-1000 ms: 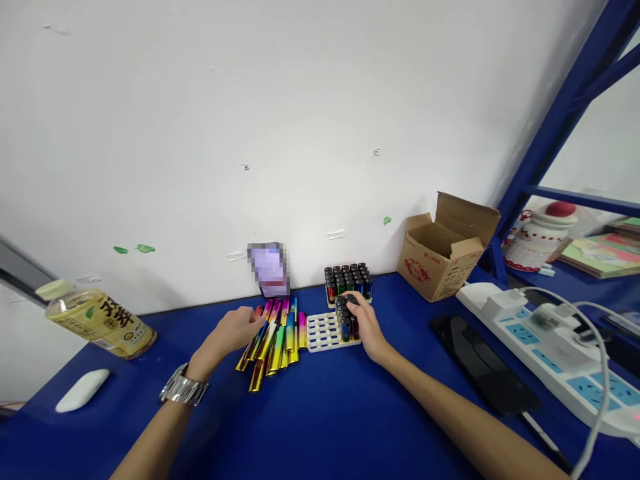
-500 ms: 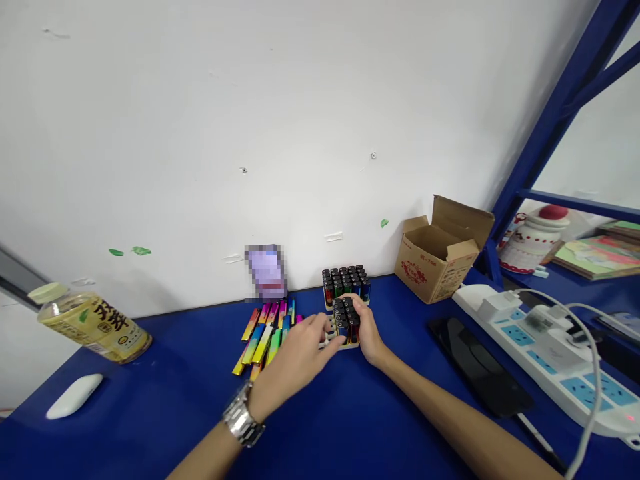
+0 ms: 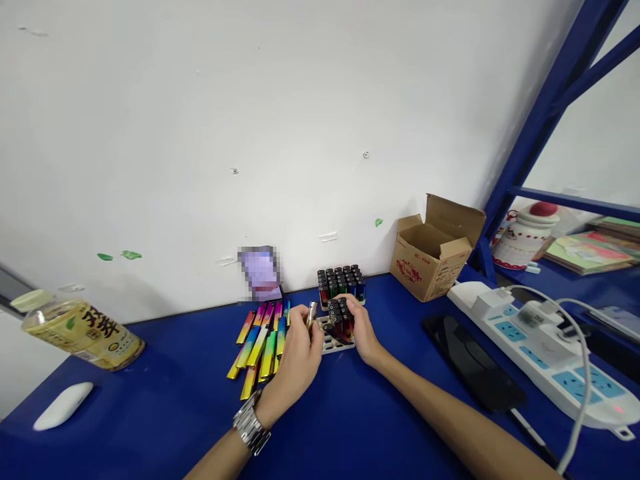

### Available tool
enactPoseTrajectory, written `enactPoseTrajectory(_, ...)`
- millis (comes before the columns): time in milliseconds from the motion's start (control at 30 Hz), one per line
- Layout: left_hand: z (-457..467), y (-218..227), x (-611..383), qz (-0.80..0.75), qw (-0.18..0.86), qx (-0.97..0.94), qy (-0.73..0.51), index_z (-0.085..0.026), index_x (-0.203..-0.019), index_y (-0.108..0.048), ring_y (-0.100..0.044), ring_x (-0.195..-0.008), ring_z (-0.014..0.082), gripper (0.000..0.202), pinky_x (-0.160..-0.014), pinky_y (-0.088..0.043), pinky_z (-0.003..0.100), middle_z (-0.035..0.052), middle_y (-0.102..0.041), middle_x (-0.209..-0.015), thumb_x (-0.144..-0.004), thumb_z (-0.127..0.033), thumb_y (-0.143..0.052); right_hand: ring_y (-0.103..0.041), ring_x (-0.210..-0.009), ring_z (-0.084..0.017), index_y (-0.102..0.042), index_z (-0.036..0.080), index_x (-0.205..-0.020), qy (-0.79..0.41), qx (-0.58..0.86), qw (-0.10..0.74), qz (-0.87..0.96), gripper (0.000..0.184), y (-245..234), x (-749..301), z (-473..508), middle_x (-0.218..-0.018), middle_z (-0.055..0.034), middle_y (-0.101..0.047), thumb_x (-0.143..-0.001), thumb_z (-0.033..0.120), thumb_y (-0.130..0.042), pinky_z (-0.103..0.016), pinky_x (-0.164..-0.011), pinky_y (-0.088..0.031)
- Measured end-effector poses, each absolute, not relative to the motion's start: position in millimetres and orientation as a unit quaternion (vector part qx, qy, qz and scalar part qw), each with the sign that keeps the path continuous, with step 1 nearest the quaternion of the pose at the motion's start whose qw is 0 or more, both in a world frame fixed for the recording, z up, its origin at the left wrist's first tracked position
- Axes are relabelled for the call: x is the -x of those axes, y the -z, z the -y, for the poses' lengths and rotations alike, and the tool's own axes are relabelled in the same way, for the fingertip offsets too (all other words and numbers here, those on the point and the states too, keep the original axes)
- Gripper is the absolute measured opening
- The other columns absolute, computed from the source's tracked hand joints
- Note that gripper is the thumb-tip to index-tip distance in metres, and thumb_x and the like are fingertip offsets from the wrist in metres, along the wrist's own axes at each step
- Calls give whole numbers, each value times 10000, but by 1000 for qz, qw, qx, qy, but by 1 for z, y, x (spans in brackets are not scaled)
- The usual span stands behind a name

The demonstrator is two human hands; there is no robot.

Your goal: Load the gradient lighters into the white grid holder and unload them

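In the head view my left hand [image 3: 301,347] is closed, with a small shiny lighter [image 3: 312,315] upright between thumb and fingers. It is just left of a pale tray with holes [image 3: 334,345]. Black-topped lighters [image 3: 340,312] stand upright in the tray's right part, while open holes show nearer its front and left. My right hand [image 3: 364,335] is wrapped round the right side of this tray and its lighters. Left of my left hand lies a loose pile of shiny rainbow-coloured sleeves [image 3: 256,347]. Behind the tray stands a second block of black-topped lighters [image 3: 342,283].
A phone [image 3: 261,272] leans against the wall. To the right are an open cardboard box [image 3: 423,263], a black phone [image 3: 473,360] and a power strip [image 3: 530,357] with cables. A drink bottle [image 3: 85,333] and a white mouse [image 3: 63,405] are at the left.
My left hand has drawn back left from the tray and now holds a lighter upright. Fewer lighters stand in the near tray. My right hand stays at the tray's right side.
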State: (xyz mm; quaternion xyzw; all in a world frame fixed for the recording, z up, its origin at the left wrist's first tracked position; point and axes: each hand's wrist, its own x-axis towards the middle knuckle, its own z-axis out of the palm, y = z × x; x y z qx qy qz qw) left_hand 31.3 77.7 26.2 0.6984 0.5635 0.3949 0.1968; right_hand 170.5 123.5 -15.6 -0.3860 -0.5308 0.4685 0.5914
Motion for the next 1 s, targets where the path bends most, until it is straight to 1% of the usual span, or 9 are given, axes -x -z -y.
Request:
enactPoseTrajectory(67, -81, -24, -34, -581, 209, -701, -357, -218, -940, -363, -547, -638, 162, 123, -560, -377, 261, -15, -525, -741, -826, -184, -397, -551, -770, -189, -584, 184, -885, -468, 384, 593, 531, 352, 16, -171, -124, -802, -22, -611, -883, 438, -341, -281, -700, -420)
enactPoseTrajectory(200, -82, -24, -45, -595, 223, -720, -280, -233, -752, -352, -525, -575, 148, 128, -541, -323, 244, -45, -502, -616, -760, -134, -432, -558, -781, -189, -592, 188, -894, -469, 383, 584, 541, 361, 17, -172, -124, -818, -22, -619, -894, 435, -328, -279, -702, -420)
enactPoseTrajectory(267, -81, -26, -50, -606, 216, -716, -270, -227, -749, -382, -542, -595, 154, 107, -546, -319, 245, -34, -530, -623, -753, -142, -446, -557, -776, -188, -591, 188, -896, -471, 386, 579, 542, 360, 17, -172, -124, -823, -24, -619, -893, 438, -331, -281, -697, -418)
enactPoseTrajectory(400, -78, -30, -55, -616, 195, -718, -257, -211, -842, -455, -585, -656, 181, 104, -563, -342, 254, -1, -605, -709, -750, -185, -498, -547, -761, -185, -580, 188, -901, -471, 390, 577, 542, 342, 16, -172, -124, -810, -22, -605, -888, 431, -341, -283, -694, -413)
enactPoseTrajectory(500, -78, -30, -54, -606, 148, -744, -240, -203, -799, -482, -603, -709, 210, 75, -584, -358, 271, 29, -625, -745, -774, -247, -538, -540, -757, -182, -575, 187, -896, -466, 388, 580, 544, 331, 16, -172, -125, -788, -16, -590, -884, 427, -346, -279, -696, -409)
enactPoseTrajectory(600, -80, -26, -51, -591, 130, -755, -253, -194, -809, -524, -614, -737, 218, 93, -612, -391, 283, 42, -641, -770, -807, -285, -544, -530, -721, -175, -567, 189, -885, -471, 382, 581, 543, 322, 16, -172, -124, -755, -9, -574, -881, 428, -353, -273, -669, -405)
enactPoseTrajectory(700, -79, -23, -48, -548, 134, -774, -287, -192, -855, -568, -619, -765, 203, 87, -642, -423, 285, 42, -656, -826, -841, -246, -501, -513, -683, -169, -564, 189, -888, -476, 383, 580, 539, 325, 16, -172, -124, -725, -3, -557, -881, 433, -350, -269, -636, -394)
enactPoseTrajectory(833, -75, -17, -45, -520, 162, -759, -356, -201, -930, -606, -614, -802, 179, 139, -686, -467, 279, 31, -644, -848, -877, -243, -485, -526, -746, -179, -576, 183, -883, -458, 388, 580, 551, 336, 16, -172, -124, -795, -22, -590, -881, 422, -340, -279, -679, -392)
enactPoseTrajectory(1000, -73, -9, -40, -502, 132, -761, -389, -193, -961, -620, -610, -790, 151, 162, -697, -506, 270, 42, -566, -899, -895, -278, -498, -545, -793, -189, -585, 185, -890, -449, 385, 573, 568, 346, 14, -172, -123, -841, -31, -609, -894, 402, -315, -288, -717, -397)
